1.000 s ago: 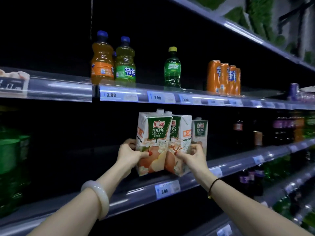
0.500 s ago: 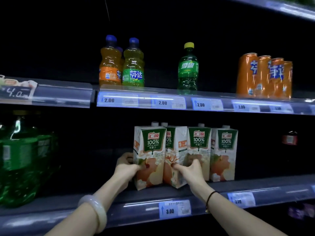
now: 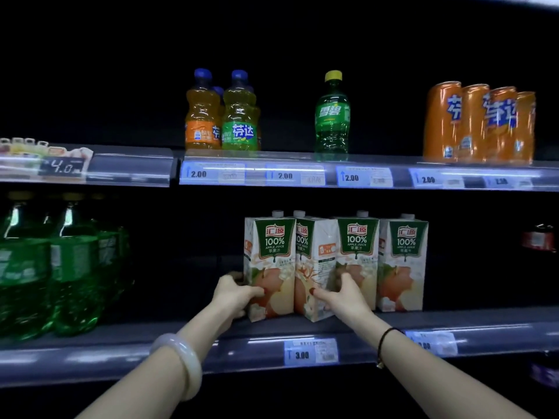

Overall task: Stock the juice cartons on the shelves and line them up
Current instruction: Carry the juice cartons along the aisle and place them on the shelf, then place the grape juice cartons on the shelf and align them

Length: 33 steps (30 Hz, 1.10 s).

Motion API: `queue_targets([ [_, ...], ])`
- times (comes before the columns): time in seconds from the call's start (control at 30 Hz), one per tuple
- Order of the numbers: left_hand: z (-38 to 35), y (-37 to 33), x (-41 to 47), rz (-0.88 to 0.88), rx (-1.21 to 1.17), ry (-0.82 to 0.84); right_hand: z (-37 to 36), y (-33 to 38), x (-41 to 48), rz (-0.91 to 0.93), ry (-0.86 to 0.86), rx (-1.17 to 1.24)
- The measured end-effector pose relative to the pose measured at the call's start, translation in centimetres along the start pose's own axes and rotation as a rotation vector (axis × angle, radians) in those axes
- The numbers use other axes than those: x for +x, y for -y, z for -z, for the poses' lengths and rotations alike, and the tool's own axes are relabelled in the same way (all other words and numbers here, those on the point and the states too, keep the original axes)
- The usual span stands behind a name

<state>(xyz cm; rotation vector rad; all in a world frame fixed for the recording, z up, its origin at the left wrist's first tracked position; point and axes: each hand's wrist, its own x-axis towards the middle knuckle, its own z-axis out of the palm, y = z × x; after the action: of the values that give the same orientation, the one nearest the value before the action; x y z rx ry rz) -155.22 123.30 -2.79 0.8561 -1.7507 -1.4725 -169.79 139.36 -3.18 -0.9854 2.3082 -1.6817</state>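
Several white-and-green apple juice cartons stand in a row on the middle shelf [image 3: 181, 334]. My left hand [image 3: 234, 293] grips the lower left side of the leftmost carton [image 3: 269, 261]. My right hand [image 3: 340, 294] grips the lower part of the second carton [image 3: 314, 258], which is turned so a corner faces out. To their right stand a third carton [image 3: 358, 246] and a fourth carton [image 3: 403, 261], both facing front. All the cartons rest on the shelf.
Large green bottles [image 3: 54, 267] fill the shelf's left end, with a dark gap between them and the cartons. The upper shelf [image 3: 302, 173] carries small soda bottles [image 3: 222, 113], a green bottle [image 3: 332, 114] and orange cans [image 3: 478, 122]. A price strip [image 3: 310, 352] runs along the front edge.
Both hands have carried the two cartons from above the shelf edge down and back onto the shelf, next to the standing ones. The view has swung to face the shelf.
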Motion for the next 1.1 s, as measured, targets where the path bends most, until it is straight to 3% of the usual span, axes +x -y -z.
queue_targets([
  [0.23, 2.3, -1.3, -4.6, -0.027, 0.156, 0.069, 1.1, 1.0, -2.5, 0.063, -0.097, -0.229],
  [0.4, 5.0, -1.6, -8.8, -0.100, 0.291, 0.012, -1.1, 3.5, -4.5, 0.090, 0.229, -0.267],
  [0.57, 10.4, -0.6, -11.7, -0.091, 0.369, -0.054, -6.7, 6.3, -7.0, 0.172, 0.344, -0.222],
  [0.8, 22.5, 0.3, -14.3, -0.042, 0.456, -0.168, -16.6, 13.1, -12.2, 0.305, 0.525, -0.238],
  [1.1, 43.8, 2.2, -19.3, 0.058, 0.572, -0.369, -35.5, 24.1, -21.5, 0.437, 0.714, -0.147],
])
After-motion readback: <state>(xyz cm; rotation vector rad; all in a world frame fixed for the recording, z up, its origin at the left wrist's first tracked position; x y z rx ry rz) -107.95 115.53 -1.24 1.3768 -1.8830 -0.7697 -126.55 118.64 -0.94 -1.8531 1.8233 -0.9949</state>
